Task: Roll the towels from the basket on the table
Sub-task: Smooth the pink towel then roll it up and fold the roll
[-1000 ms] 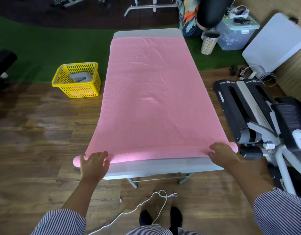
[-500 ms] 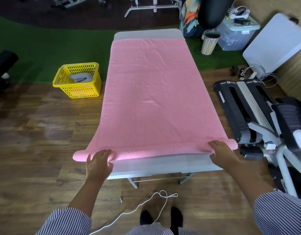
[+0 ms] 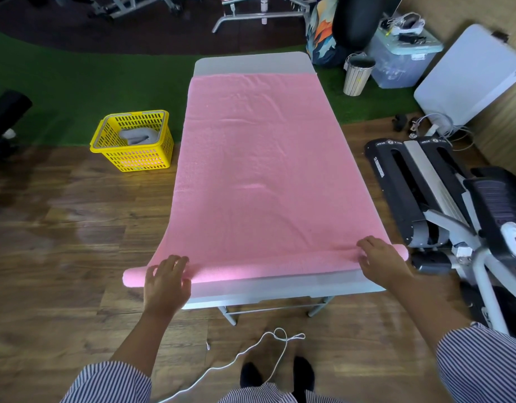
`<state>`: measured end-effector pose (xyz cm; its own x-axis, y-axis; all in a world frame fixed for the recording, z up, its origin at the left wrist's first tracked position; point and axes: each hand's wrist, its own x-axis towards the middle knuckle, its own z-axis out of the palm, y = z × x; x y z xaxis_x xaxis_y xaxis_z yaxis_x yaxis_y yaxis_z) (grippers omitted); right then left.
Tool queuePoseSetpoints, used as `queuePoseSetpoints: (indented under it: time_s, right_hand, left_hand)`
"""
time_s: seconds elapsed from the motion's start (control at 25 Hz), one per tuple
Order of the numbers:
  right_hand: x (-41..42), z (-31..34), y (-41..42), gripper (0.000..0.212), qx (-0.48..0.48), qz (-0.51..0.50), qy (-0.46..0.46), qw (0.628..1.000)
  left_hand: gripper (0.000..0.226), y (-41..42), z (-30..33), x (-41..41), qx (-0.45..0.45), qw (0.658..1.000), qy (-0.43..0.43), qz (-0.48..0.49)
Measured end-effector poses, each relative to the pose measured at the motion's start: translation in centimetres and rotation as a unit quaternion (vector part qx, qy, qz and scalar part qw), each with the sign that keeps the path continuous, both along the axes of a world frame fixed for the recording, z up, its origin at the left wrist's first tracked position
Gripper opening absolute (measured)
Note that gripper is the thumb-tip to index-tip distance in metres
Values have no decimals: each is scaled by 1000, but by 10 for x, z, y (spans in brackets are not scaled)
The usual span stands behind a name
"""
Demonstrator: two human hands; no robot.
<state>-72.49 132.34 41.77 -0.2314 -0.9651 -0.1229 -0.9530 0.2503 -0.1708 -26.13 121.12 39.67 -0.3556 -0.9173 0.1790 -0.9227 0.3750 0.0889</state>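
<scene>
I am pressing both flat hands, left (image 3: 166,286) and right (image 3: 380,261), fingers spread, on the roll's ends (even tension) as the towel (image 3: 259,170) lies along the table (image 3: 251,63).

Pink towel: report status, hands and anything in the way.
Left hand and right hand flat on the roll at the near end. Pink towel mostly unrolled along the table. Nothing on the towel ahead.

White cord (image 3: 251,349) on wood floor (image 3: 61,242) — striped bin (image 3: 357,75), clear storage box (image 3: 402,64) beyond.
</scene>
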Motion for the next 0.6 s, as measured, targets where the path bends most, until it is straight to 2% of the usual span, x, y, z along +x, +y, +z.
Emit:
queuePoseSetpoints:
  time_s: [0.16, 0.32, 0.36, 0.48, 0.6]
  right_hand:
    - [0, -8, 2, 21, -26, -24, -28, 999]
    - [4, -17, 7, 49, 33, -63, -99, 993]
    - [5, -16, 7, 53, 46, -69, -100, 992]
    - [10, -9, 5, 48, 19, -66, -99, 993]
    - [11, -13, 4, 38, 17, -47, -76, 996]
  left_hand:
    - [33, 4, -10, 1, 7, 1000, 13, -13]
    - [65, 8, -13, 1, 22, 1000, -12, -2]
    - [63, 9, -8, 0, 16, 1000, -19, 5]
    - [29, 9, 0, 2, -22, 998, -51, 15]
    - [19, 6, -1, 5, 4, 999, -50, 18]
